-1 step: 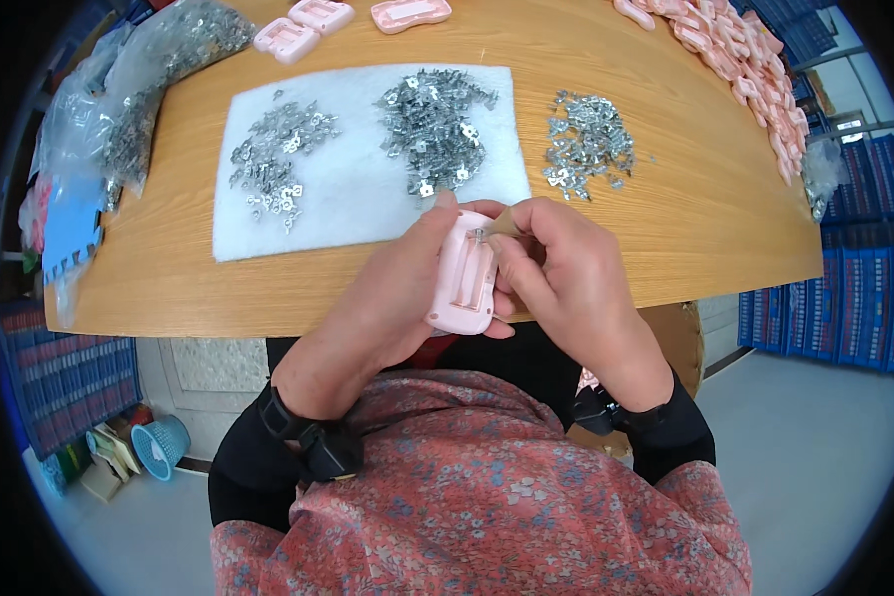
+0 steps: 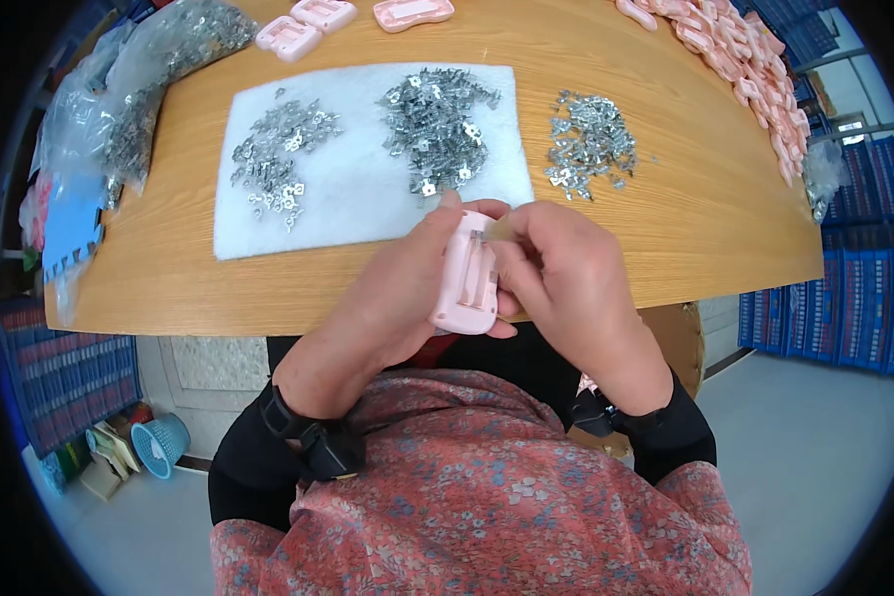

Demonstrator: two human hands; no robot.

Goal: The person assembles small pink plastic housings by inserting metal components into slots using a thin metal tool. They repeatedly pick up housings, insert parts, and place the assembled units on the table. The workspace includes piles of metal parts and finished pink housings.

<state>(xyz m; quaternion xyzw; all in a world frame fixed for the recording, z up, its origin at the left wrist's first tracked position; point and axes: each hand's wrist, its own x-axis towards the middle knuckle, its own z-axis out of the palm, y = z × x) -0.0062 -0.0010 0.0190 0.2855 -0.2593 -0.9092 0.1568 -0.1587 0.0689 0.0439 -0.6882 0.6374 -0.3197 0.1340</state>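
My left hand (image 2: 392, 283) is wrapped around a pink plastic housing (image 2: 452, 303), tilted upright in front of the table edge. A long recessed slot runs along its face. At the slot's upper end shows a small metal contact piece (image 2: 478, 237). My right hand (image 2: 571, 263) is closed in a pinch against that upper end. A blurred tan bit (image 2: 505, 228) shows at its fingertips; what it is I cannot make out. Just beyond the hands, a white foam sheet (image 2: 358, 214) bears a dense pile of metal contact pieces (image 2: 435, 134) and a looser pile (image 2: 278, 149) to its left.
Another metal pile (image 2: 591, 144) lies right of the sheet on the wooden table (image 2: 685, 228). Several pink housings (image 2: 412, 12) sit at the far edge, with a heap of pink parts (image 2: 735, 60) far right. Clear bags of metal pieces (image 2: 134, 109) fill the left. Blue crates (image 2: 854, 308) stand beyond the table.
My right fingertips and the tan bit have shifted slightly at the slot's upper end and are more blurred. The housing stays in my left hand.
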